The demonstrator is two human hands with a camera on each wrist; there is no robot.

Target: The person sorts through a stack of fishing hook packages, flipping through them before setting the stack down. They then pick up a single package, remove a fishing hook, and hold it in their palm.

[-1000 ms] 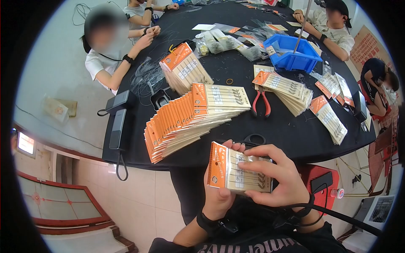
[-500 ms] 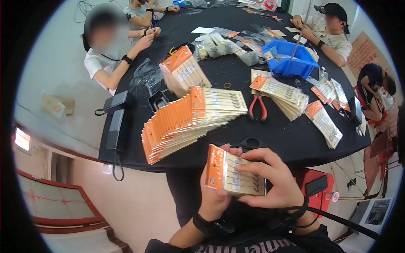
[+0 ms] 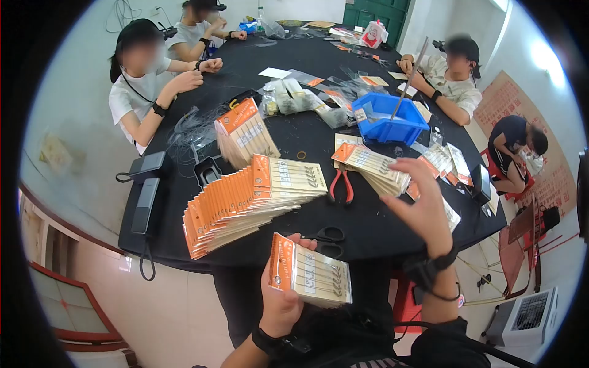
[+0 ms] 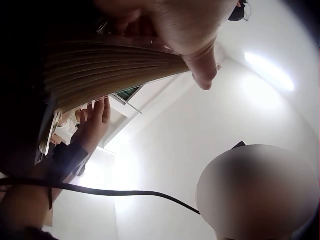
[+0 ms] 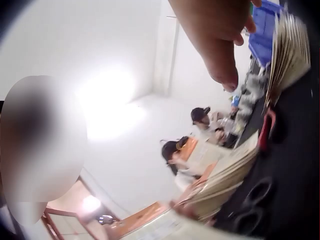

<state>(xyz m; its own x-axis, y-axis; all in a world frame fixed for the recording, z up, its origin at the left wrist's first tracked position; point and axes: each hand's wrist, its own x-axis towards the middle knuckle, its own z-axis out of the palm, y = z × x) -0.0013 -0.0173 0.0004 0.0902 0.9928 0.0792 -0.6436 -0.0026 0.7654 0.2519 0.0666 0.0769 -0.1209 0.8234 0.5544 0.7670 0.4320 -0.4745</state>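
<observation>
My left hand (image 3: 279,310) grips a thick stack of fishing hook packets (image 3: 316,276) at the table's near edge, orange header to the left and hooks to the right. In the left wrist view the layered edges of the stack (image 4: 115,72) show beneath the thumb. Off to the right, my right hand (image 3: 424,199) is raised with fingers spread, holding nothing. It overlaps the right end of a smaller fanned pile of hook packets (image 3: 362,162) in the head view. The right wrist view shows its thumb (image 5: 227,70) apart from the packets.
A long fanned row of packets (image 3: 224,211) lies left of centre, with another bundle (image 3: 248,135) behind it. Red-handled pliers (image 3: 340,186), black scissors (image 3: 331,236) and a blue bin (image 3: 392,129) are on the black table. Other people sit around it.
My right hand has left the stack and moved forward and right over the table. The left hand still holds the stack. The head view has tilted up and shifted right.
</observation>
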